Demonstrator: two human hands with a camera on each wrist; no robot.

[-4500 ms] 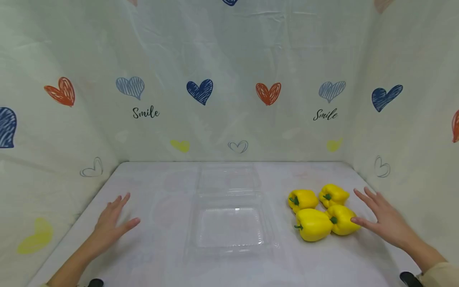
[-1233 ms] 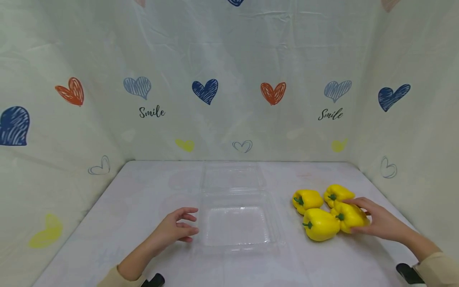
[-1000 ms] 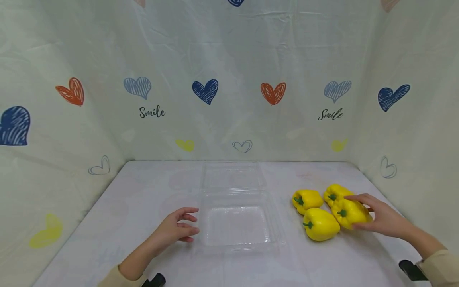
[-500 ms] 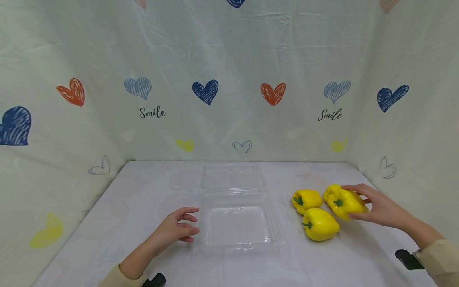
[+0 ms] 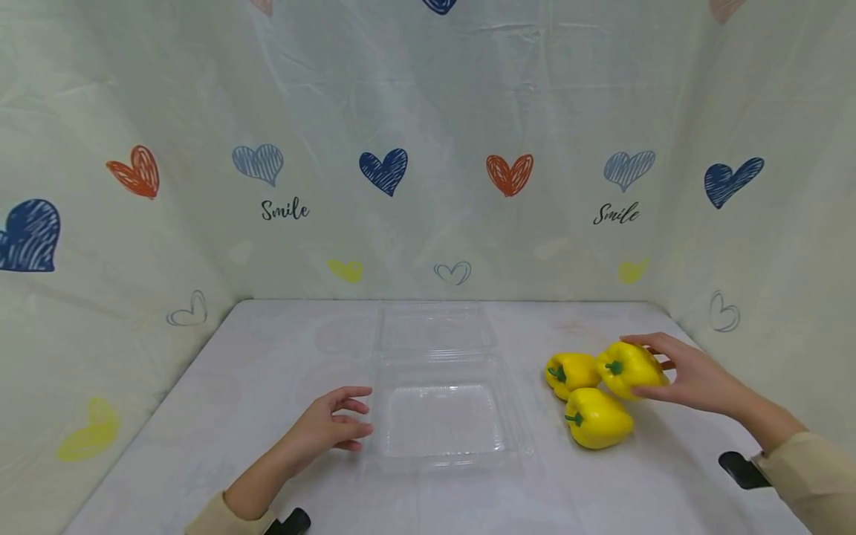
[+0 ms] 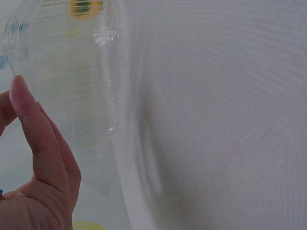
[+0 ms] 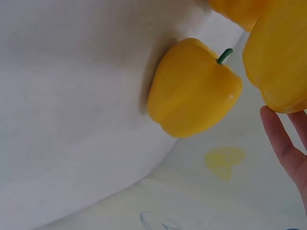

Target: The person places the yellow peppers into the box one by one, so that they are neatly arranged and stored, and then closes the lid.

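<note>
A yellow bell pepper (image 5: 627,370) is held off the table by my right hand (image 5: 692,375), its green stem facing left. In the right wrist view that pepper (image 7: 280,57) shows at the upper right with a fingertip against its end. Another yellow pepper (image 5: 598,418) lies in front of it, and one more (image 5: 571,371) lies to its left. The pepper at the back is hidden behind the held one. My left hand (image 5: 321,431), fingers loosely bent, is beside the left edge of a clear plastic clamshell container (image 5: 435,464); whether it touches the rim, I cannot tell.
The container's lid (image 5: 433,331) lies folded back toward the rear of the white table (image 5: 281,349). A pale curtain (image 5: 441,96) printed with hearts encloses the back and sides.
My right hand came in from the right, took hold of the front-right pepper, lifted it and moved it back and left. My left hand earlier moved right to the container's side, then stayed.
</note>
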